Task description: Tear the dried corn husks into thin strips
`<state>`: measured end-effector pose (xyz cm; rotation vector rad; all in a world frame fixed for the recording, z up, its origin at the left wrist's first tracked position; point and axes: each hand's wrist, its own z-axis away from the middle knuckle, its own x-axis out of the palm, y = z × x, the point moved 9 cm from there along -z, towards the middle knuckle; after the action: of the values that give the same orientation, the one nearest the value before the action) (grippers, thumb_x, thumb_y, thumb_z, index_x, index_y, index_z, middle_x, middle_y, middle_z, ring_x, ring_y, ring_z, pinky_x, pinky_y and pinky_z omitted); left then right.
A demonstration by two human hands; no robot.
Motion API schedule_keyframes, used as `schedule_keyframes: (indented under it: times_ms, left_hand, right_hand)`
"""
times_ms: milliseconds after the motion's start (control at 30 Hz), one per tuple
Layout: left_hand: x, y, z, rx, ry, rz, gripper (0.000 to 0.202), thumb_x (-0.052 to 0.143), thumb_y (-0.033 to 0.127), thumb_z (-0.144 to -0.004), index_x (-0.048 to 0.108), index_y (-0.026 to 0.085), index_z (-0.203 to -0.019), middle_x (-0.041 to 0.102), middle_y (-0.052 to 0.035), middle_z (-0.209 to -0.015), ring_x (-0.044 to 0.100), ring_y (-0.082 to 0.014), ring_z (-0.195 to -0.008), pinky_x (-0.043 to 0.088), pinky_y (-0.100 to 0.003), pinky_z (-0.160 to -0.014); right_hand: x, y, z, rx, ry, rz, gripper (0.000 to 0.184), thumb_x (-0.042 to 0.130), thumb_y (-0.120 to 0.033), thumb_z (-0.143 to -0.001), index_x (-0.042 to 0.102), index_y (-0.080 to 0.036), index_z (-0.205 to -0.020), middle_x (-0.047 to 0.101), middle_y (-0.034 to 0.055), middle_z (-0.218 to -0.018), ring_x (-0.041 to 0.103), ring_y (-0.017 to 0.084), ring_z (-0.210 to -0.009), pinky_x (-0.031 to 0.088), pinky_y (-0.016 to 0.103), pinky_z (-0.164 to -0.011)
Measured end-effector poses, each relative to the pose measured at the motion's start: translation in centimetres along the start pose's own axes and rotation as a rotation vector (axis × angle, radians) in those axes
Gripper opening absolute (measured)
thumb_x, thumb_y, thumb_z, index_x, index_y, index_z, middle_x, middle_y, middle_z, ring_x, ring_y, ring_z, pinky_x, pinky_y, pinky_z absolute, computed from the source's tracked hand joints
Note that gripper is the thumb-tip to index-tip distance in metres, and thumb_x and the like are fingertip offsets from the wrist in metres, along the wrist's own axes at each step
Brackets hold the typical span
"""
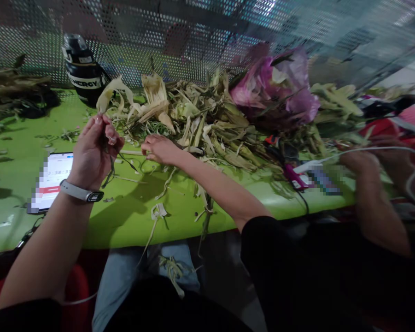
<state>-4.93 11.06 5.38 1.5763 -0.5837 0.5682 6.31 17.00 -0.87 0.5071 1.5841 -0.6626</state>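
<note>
My left hand [93, 145] is raised over the table, its fingers pinched round a pale, curling strip of corn husk [105, 97] that sticks up above them. Thin dark strands hang below this hand. My right hand [159, 148] reaches low over the green tabletop [131, 221], fingers bent down and a little apart. A pale thin stalk [129, 152] lies by its fingertips; I see no firm hold on it. Just beyond the right hand spreads a heap of dry corn husks [224, 143].
Left of centre lie a lit phone [51, 180] and, farther back, a dark bottle [84, 74]. A pink plastic bag [279, 87] sits behind the husks, before a perforated metal panel [200, 27]. Another person's hands [362, 159], a white cable [366, 148] and a second phone [324, 179] are at right.
</note>
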Motion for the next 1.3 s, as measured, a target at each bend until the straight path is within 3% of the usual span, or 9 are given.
schedule_keyframes:
  times_ms: [167, 333, 467, 567, 700, 867, 1067, 1200, 1300]
  left_hand:
    - [0.0, -0.1, -0.1, 0.006, -0.026, -0.011, 0.023, 0.053, 0.015, -0.098, 0.061, 0.020, -0.077, 0.050, 0.0056, -0.059, 0.042, -0.0049, -0.053, 0.047, -0.019, -0.064]
    - [-0.7, -1.1, -0.6, -0.011, -0.002, -0.077, 0.027, 0.047, 0.015, -0.100, 0.061, 0.019, -0.078, 0.058, 0.0040, -0.062, 0.049, -0.0062, -0.057, 0.051, -0.021, -0.066]
    - [-1.1, -3.5, -0.7, -0.134, 0.008, -0.198, 0.024, 0.048, 0.020, -0.100, 0.060, 0.017, -0.080, 0.071, 0.0000, -0.088, 0.063, -0.0073, -0.070, 0.053, -0.020, -0.064]
    - [-0.8, -5.1, -0.5, -0.185, -0.045, -0.241, 0.013, 0.061, 0.022, -0.094, 0.058, 0.017, -0.082, 0.067, 0.0015, -0.083, 0.064, -0.0074, -0.065, 0.053, -0.019, -0.061]
    - [0.2, -6.6, 0.0, -0.263, -0.162, -0.244, 0.013, 0.064, 0.023, -0.091, 0.056, 0.017, -0.082, 0.062, 0.0016, -0.073, 0.062, -0.0088, -0.058, 0.052, -0.019, -0.057]
    - [0.2, -6.2, -0.3, -0.216, -0.161, -0.213, 0.017, 0.061, 0.020, -0.094, 0.057, 0.016, -0.078, 0.053, 0.0026, -0.064, 0.054, -0.0070, -0.054, 0.050, -0.017, -0.056]
    - [-0.3, -5.9, -0.6, -0.155, -0.117, -0.243, 0.017, 0.057, 0.014, -0.095, 0.057, 0.015, -0.078, 0.054, 0.0017, -0.069, 0.051, -0.0059, -0.056, 0.048, -0.016, -0.057]
    - [-0.2, -5.5, -0.5, -0.106, -0.158, -0.266, 0.017, 0.056, 0.017, -0.096, 0.058, 0.014, -0.079, 0.052, 0.0017, -0.065, 0.050, -0.0062, -0.056, 0.045, -0.015, -0.056]
    - [0.0, -5.8, -0.4, -0.116, -0.216, -0.236, 0.017, 0.061, 0.020, -0.094, 0.059, 0.014, -0.079, 0.051, 0.0020, -0.063, 0.050, -0.0069, -0.056, 0.046, -0.016, -0.058]
  right_hand:
    - [-2.8, 1.3, 0.9, -0.044, 0.078, -0.292, 0.004, 0.067, -0.017, -0.085, 0.067, -0.013, -0.085, 0.063, 0.0136, -0.108, 0.054, 0.026, -0.109, 0.040, 0.044, -0.101]
    - [-5.8, 3.2, 3.1, 0.027, 0.175, -0.935, 0.008, 0.068, -0.022, -0.084, 0.062, -0.017, -0.084, 0.065, 0.0030, -0.085, 0.058, 0.016, -0.084, 0.048, 0.034, -0.083]
    - [-6.6, 1.8, 4.1, 0.083, 0.167, -1.280, 0.013, 0.073, -0.017, -0.079, 0.062, -0.017, -0.084, 0.062, -0.0003, -0.074, 0.058, 0.013, -0.077, 0.049, 0.026, -0.070]
    - [-7.1, -0.6, 4.4, 0.081, 0.117, -1.407, 0.014, 0.073, -0.013, -0.080, 0.063, -0.017, -0.089, 0.062, -0.0008, -0.077, 0.060, 0.012, -0.080, 0.049, 0.022, -0.065]
    - [-7.6, -1.9, 4.7, 0.104, 0.112, -1.452, 0.014, 0.073, -0.017, -0.081, 0.063, -0.019, -0.090, 0.062, -0.0028, -0.074, 0.059, 0.010, -0.073, 0.046, 0.016, -0.056]
    - [-7.6, -0.2, 5.2, 0.074, 0.159, -1.387, 0.016, 0.076, -0.027, -0.082, 0.064, -0.018, -0.086, 0.061, -0.0036, -0.066, 0.052, 0.006, -0.057, 0.038, 0.015, -0.047]
    - [-6.1, -0.8, 7.0, -0.038, -0.021, -1.485, 0.024, 0.077, -0.031, -0.083, 0.067, -0.015, -0.097, 0.068, -0.0031, -0.071, 0.054, 0.003, -0.051, 0.044, 0.014, -0.048]
    - [-5.9, -5.2, 9.5, -0.365, -0.438, -1.373, 0.034, 0.079, -0.035, -0.080, 0.069, -0.012, -0.102, 0.073, 0.0034, -0.078, 0.067, 0.009, -0.069, 0.054, 0.017, -0.062]
    - [-6.1, -3.9, 8.8, -0.273, -0.293, -1.320, 0.030, 0.074, -0.037, -0.084, 0.068, -0.013, -0.101, 0.073, 0.0035, -0.081, 0.067, 0.008, -0.068, 0.055, 0.018, -0.061]
